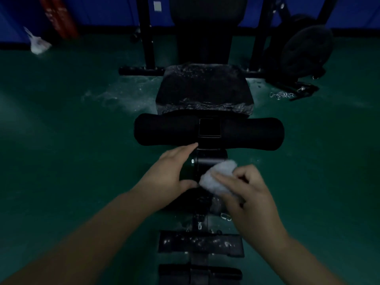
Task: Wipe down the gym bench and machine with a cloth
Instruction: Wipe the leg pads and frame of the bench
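Observation:
A black gym bench stands in front of me, its worn seat pad (204, 89) speckled with pale marks. Across its near end lies a black foam roller pad (164, 129). Below the roller runs the black metal post (207, 161) of the machine. My left hand (170, 171) holds the left side of that post, thumb underneath and fingers stretched toward the roller. My right hand (246, 190) grips a bunched white cloth (218, 175) and presses it against the post's right side. The bench's backrest (207, 15) rises at the far end.
Green floor surrounds the bench, with whitish smears (115, 97) left of the seat. Black weight plates (306, 48) and a chain (281, 95) lie at the far right. A white bag (38, 45) and a red object (58, 15) sit far left. Lower pads (200, 243) are close to me.

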`<state>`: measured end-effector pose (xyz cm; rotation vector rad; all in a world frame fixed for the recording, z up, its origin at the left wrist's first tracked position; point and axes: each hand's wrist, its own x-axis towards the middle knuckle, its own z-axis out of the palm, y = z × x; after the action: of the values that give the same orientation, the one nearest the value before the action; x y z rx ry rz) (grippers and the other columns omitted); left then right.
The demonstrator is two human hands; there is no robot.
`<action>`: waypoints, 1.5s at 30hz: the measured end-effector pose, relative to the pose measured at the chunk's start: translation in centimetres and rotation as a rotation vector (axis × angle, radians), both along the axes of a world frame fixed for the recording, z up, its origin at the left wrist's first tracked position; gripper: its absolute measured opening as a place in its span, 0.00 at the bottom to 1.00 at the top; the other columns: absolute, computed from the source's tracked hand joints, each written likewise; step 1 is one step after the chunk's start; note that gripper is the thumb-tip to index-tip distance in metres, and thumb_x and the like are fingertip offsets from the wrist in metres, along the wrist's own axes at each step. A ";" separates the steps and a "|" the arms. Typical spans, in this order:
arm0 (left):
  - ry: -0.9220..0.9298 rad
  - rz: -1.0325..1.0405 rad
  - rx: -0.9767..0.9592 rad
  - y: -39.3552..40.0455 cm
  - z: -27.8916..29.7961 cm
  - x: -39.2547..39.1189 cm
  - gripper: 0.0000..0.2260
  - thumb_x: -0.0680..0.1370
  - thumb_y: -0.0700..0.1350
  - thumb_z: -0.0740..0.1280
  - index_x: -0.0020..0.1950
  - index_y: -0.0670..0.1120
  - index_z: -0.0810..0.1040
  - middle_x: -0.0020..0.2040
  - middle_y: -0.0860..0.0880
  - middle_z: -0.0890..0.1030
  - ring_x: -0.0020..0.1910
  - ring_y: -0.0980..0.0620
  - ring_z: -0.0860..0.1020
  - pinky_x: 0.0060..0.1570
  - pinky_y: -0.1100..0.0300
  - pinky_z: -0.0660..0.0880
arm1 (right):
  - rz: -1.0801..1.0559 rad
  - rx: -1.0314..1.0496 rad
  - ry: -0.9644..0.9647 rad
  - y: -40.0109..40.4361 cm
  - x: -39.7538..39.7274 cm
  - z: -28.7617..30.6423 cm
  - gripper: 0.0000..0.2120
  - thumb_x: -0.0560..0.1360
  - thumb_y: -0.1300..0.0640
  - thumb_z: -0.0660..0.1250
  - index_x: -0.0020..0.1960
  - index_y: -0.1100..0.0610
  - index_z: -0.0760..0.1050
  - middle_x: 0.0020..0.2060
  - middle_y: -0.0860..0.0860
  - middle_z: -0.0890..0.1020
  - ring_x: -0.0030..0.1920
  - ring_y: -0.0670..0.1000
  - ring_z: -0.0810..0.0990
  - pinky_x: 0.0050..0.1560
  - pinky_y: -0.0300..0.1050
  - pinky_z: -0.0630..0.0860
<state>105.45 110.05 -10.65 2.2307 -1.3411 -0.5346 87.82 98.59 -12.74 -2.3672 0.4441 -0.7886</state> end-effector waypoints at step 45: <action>-0.065 0.060 -0.428 0.0 -14.7 -0.5 0.39 0.76 0.36 0.67 0.75 0.65 0.51 0.72 0.58 0.67 0.67 0.59 0.70 0.65 0.68 0.66 | 0.027 -0.482 -0.194 -2.1 1.4 -23.8 0.18 0.75 0.57 0.64 0.65 0.52 0.74 0.49 0.53 0.68 0.43 0.50 0.70 0.37 0.37 0.68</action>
<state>104.97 110.04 -25.32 1.9393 -1.2749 -0.1352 89.25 96.48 -36.59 -2.6849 0.1492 -1.2089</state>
